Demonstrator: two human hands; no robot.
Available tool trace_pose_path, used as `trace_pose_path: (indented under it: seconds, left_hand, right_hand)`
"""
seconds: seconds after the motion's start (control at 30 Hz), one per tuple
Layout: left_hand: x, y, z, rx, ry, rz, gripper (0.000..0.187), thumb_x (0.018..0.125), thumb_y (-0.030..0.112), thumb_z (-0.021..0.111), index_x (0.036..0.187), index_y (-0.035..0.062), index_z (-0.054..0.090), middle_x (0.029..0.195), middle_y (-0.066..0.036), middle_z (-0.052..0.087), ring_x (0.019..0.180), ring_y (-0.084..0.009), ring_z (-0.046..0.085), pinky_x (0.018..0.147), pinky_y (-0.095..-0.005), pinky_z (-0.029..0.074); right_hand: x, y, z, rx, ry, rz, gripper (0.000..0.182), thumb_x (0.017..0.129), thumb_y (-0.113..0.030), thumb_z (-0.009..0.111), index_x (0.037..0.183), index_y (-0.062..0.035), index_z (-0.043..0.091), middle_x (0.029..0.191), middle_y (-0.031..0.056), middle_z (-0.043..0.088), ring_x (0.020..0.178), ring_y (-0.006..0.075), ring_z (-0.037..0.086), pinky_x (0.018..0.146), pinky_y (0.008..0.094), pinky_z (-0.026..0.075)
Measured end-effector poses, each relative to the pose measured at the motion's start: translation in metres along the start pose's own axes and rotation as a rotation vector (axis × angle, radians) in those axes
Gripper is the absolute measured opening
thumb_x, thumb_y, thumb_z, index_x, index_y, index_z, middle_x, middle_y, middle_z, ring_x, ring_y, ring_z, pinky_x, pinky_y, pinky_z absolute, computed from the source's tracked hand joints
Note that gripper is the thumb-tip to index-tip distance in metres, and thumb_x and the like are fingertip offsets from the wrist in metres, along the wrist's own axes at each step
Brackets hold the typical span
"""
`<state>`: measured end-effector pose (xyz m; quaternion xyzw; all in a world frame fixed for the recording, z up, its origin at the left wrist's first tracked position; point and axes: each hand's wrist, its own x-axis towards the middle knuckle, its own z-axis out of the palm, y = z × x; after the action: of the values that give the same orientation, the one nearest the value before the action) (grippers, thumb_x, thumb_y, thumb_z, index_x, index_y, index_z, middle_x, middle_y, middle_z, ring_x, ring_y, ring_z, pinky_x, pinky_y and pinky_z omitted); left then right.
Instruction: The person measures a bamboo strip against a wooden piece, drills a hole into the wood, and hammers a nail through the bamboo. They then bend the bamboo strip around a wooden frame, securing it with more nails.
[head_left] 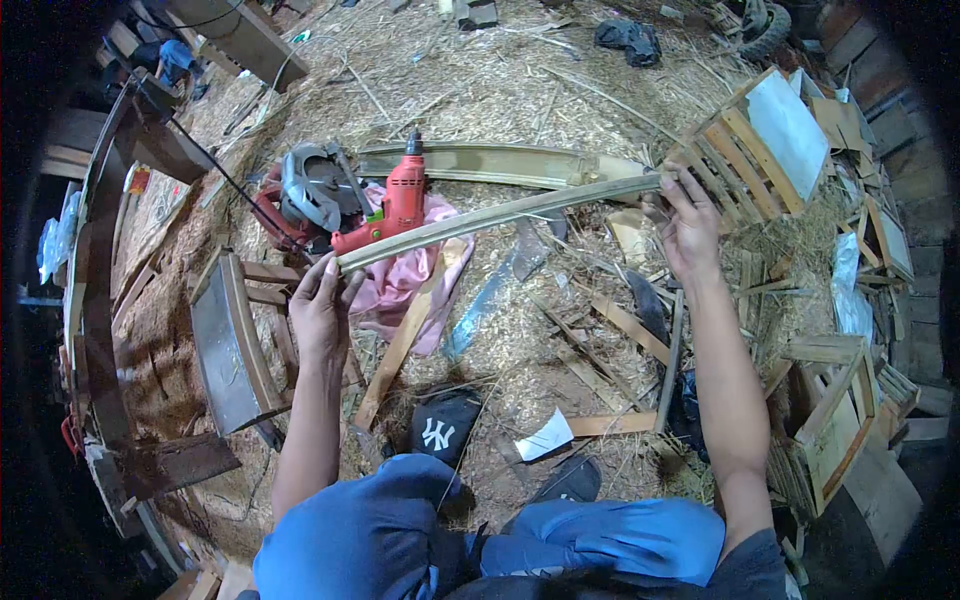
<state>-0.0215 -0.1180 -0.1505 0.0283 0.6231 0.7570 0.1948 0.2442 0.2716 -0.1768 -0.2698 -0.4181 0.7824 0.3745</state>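
A long, thin wooden strip is held up across the view, tilted so that its right end is higher. My left hand pinches its left end, while my right hand grips the other end. Just behind the strip, near my left hand, a red power drill stands with its chuck pointing up on a pink cloth. Left of the drill lies a circular saw. A wider wooden board lies beyond the strip, partly covered by it.
Wood shavings cover the ground. A slatted wooden frame stands at the right, a small wooden stool at the left. Loose wood pieces and a white paper lie near my feet. A black cable runs toward the saw.
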Motion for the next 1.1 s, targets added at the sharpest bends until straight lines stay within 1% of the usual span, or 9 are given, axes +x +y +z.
trace_pose_path:
  seconds: [0.03,0.17,0.23,0.5,0.53,0.6,0.73,0.83,1.1]
  left_hand:
    - [0.0,0.0,0.0,-0.005,0.001,-0.002,0.026,0.099,0.008,0.06,0.12,-0.0073,0.061,0.109,-0.015,0.068,0.094,-0.0236,0.07,0.083,-0.0329,0.063]
    - [0.0,0.001,0.001,0.002,0.013,0.003,0.026,0.099,0.008,0.06,0.12,-0.0078,0.061,0.11,-0.015,0.068,0.095,-0.0235,0.07,0.083,-0.0328,0.062]
    - [-0.001,0.003,0.003,0.009,0.021,-0.004,0.027,0.099,0.008,0.059,0.12,-0.0081,0.06,0.11,-0.015,0.068,0.095,-0.0234,0.07,0.083,-0.0327,0.062]
    - [-0.002,0.006,0.003,-0.019,0.004,-0.026,0.029,0.1,0.009,0.058,0.122,-0.0091,0.059,0.111,-0.016,0.067,0.096,-0.0228,0.07,0.084,-0.0328,0.062]
    - [-0.002,0.006,0.003,-0.021,-0.011,-0.043,0.03,0.1,0.009,0.059,0.124,-0.0082,0.058,0.112,-0.015,0.067,0.098,-0.0215,0.069,0.087,-0.033,0.061]
    - [-0.003,0.007,0.004,-0.022,-0.034,-0.049,0.032,0.1,0.011,0.059,0.126,-0.0068,0.058,0.113,-0.014,0.067,0.1,-0.0196,0.068,0.089,-0.0333,0.059]
    - [-0.004,0.007,0.004,-0.033,-0.054,-0.054,0.031,0.101,0.013,0.058,0.125,-0.0055,0.059,0.114,-0.013,0.067,0.101,-0.0201,0.068,0.09,-0.0331,0.058]
    - [-0.004,0.008,0.005,-0.025,-0.03,-0.068,0.031,0.1,0.013,0.058,0.125,-0.0054,0.059,0.114,-0.013,0.067,0.1,-0.0202,0.068,0.089,-0.0329,0.059]
    - [-0.004,0.007,0.004,-0.032,-0.045,-0.068,0.03,0.1,0.013,0.059,0.124,-0.0043,0.06,0.113,-0.011,0.067,0.099,-0.0184,0.068,0.087,-0.0312,0.059]
  right_hand:
    - [0.001,0.001,-0.001,0.05,-0.038,-0.007,0.023,0.095,-0.005,0.064,0.118,-0.0004,0.062,0.096,0.0091,0.07,0.079,0.0198,0.071,0.067,0.0277,0.062]
    - [0.0,-0.001,0.002,0.094,-0.011,0.013,0.022,0.096,-0.005,0.062,0.117,0.0012,0.061,0.098,0.0115,0.07,0.082,0.0214,0.072,0.07,0.0297,0.064]
    - [0.0,-0.001,0.001,0.11,-0.043,0.005,0.023,0.096,-0.005,0.062,0.118,0.0014,0.06,0.099,0.0129,0.07,0.084,0.0225,0.072,0.073,0.0306,0.064]
    - [0.001,0.0,-0.003,0.103,-0.029,0.006,0.025,0.097,-0.006,0.061,0.121,0.0024,0.059,0.098,0.0137,0.069,0.085,0.0221,0.072,0.077,0.0323,0.064]
    - [0.001,0.001,-0.003,0.106,-0.025,0.005,0.025,0.097,-0.006,0.061,0.12,0.0025,0.059,0.098,0.0133,0.07,0.085,0.0219,0.072,0.077,0.0325,0.064]
    - [0.001,0.0,-0.003,0.112,-0.025,0.009,0.025,0.097,-0.006,0.062,0.12,0.0022,0.059,0.098,0.0124,0.07,0.085,0.0217,0.072,0.077,0.0323,0.064]
    - [0.004,0.003,-0.007,0.111,-0.028,0.013,0.023,0.097,-0.006,0.061,0.119,0.0019,0.059,0.097,0.0124,0.07,0.083,0.0215,0.072,0.074,0.0309,0.064]
    - [0.004,0.003,-0.008,0.096,-0.016,0.001,0.022,0.097,-0.006,0.061,0.118,0.0018,0.059,0.097,0.0124,0.07,0.079,0.0211,0.072,0.072,0.0303,0.064]
    - [0.003,0.002,-0.009,0.097,0.001,-0.002,0.021,0.096,-0.006,0.062,0.116,0.0007,0.061,0.096,0.0122,0.07,0.079,0.0204,0.072,0.071,0.0293,0.063]
